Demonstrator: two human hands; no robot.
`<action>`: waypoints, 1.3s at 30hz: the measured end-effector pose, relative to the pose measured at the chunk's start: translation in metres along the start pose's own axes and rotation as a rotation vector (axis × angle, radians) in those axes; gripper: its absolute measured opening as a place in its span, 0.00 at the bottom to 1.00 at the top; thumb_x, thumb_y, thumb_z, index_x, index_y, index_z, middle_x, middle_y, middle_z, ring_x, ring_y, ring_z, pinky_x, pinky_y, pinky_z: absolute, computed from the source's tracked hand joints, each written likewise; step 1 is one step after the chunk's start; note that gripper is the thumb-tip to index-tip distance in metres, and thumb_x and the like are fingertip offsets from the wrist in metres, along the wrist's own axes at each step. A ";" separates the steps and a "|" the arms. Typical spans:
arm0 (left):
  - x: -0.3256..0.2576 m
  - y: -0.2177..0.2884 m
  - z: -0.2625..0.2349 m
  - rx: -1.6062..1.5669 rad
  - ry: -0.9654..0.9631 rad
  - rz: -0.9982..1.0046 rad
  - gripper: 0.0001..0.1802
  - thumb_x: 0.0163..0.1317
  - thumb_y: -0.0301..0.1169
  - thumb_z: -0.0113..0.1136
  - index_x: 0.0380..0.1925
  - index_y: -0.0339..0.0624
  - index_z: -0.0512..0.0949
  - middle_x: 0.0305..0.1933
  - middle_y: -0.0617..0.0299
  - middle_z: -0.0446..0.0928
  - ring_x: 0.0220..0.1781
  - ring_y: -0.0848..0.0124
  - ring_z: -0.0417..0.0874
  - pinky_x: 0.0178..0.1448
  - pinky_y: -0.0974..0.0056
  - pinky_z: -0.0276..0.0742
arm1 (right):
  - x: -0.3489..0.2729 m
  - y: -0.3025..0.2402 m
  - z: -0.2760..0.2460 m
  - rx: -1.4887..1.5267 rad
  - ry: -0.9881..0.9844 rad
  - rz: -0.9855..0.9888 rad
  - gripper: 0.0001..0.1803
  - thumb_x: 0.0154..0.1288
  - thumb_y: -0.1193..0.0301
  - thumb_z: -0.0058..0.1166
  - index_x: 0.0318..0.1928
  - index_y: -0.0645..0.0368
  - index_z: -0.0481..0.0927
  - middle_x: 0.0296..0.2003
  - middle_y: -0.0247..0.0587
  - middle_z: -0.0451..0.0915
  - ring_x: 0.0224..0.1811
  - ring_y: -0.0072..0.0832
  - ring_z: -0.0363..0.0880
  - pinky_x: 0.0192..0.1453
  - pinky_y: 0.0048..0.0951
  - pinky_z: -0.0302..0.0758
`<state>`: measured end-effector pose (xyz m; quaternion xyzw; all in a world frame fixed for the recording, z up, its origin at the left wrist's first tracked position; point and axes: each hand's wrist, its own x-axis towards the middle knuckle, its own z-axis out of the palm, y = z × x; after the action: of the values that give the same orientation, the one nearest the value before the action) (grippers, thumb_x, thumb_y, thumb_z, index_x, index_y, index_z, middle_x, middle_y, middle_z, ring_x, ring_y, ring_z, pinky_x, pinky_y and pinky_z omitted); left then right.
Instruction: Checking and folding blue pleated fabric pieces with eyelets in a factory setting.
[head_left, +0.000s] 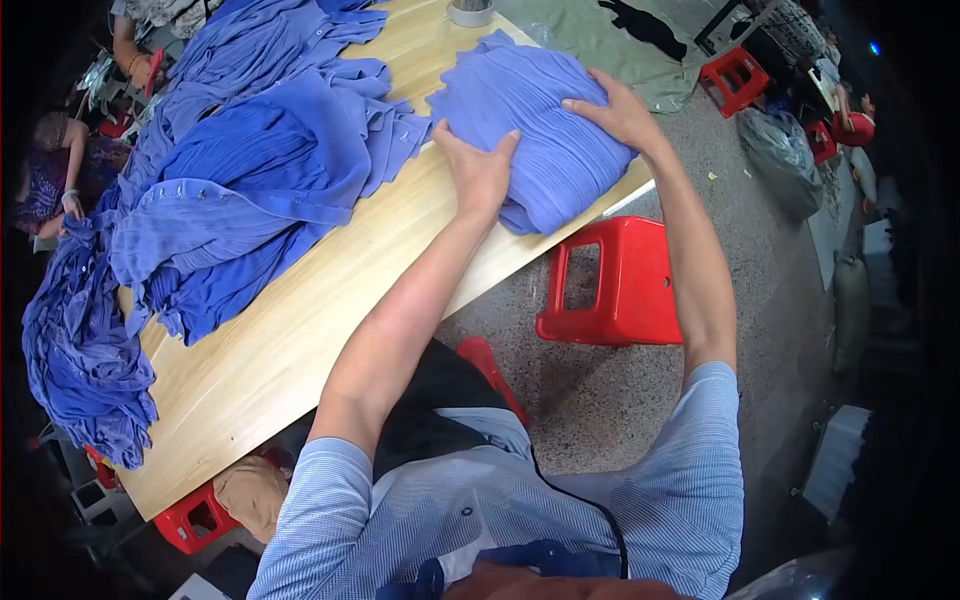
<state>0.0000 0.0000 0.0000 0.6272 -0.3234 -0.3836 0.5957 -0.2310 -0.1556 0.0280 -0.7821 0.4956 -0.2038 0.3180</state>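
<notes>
Hands press ribbed, seemingly folded cloth.

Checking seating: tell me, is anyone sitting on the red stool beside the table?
No, the red stool stands unoccupied beside the wooden table.

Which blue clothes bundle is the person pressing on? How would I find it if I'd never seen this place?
Start at the long, pale wooden table and follow it to the end by the red plastic stool. There lies a folded stack of blue pleated fabric, with the left hand and right hand flat on it. Unlike the loose heap of blue garments nearby, it is neat, compact and overhangs the table's edge.
</notes>
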 end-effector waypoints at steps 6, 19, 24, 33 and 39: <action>-0.001 -0.008 0.006 -0.035 -0.004 0.071 0.56 0.67 0.32 0.78 0.83 0.29 0.49 0.81 0.28 0.60 0.84 0.39 0.66 0.89 0.48 0.61 | -0.011 -0.075 0.013 -0.645 0.383 -0.214 0.44 0.78 0.41 0.62 0.86 0.44 0.70 0.86 0.58 0.64 0.87 0.54 0.65 0.89 0.69 0.55; -0.057 -0.043 -0.116 0.290 -0.252 0.436 0.39 0.67 0.32 0.76 0.75 0.35 0.71 0.72 0.40 0.75 0.76 0.42 0.77 0.82 0.47 0.72 | 0.002 -0.070 0.121 -0.855 0.225 -0.238 0.40 0.80 0.33 0.51 0.84 0.34 0.73 0.86 0.50 0.65 0.90 0.57 0.57 0.84 0.84 0.52; -0.098 -0.044 -0.244 0.572 -0.270 0.637 0.30 0.69 0.30 0.75 0.69 0.38 0.78 0.72 0.43 0.77 0.79 0.42 0.75 0.83 0.47 0.71 | 0.010 -0.067 0.105 -0.813 0.113 -0.165 0.40 0.81 0.33 0.51 0.85 0.33 0.72 0.88 0.50 0.61 0.91 0.57 0.54 0.86 0.84 0.46; -0.102 -0.034 -0.435 0.656 0.171 0.686 0.28 0.67 0.25 0.75 0.66 0.38 0.81 0.70 0.44 0.79 0.74 0.43 0.79 0.78 0.47 0.77 | -0.040 -0.252 0.235 -0.399 0.163 -0.759 0.39 0.65 0.48 0.77 0.67 0.62 0.84 0.67 0.55 0.82 0.70 0.53 0.78 0.77 0.54 0.68; -0.035 0.038 -0.481 0.950 0.425 0.899 0.36 0.68 0.21 0.71 0.77 0.46 0.75 0.80 0.45 0.71 0.80 0.41 0.74 0.78 0.46 0.78 | -0.034 -0.275 0.294 -0.498 0.373 -0.884 0.20 0.62 0.70 0.72 0.54 0.60 0.90 0.58 0.48 0.85 0.64 0.46 0.81 0.72 0.53 0.69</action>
<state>0.4019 0.2672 0.0396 0.6870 -0.5615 0.2155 0.4079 0.1186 0.0469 0.0098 -0.9184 0.2006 -0.3298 -0.0864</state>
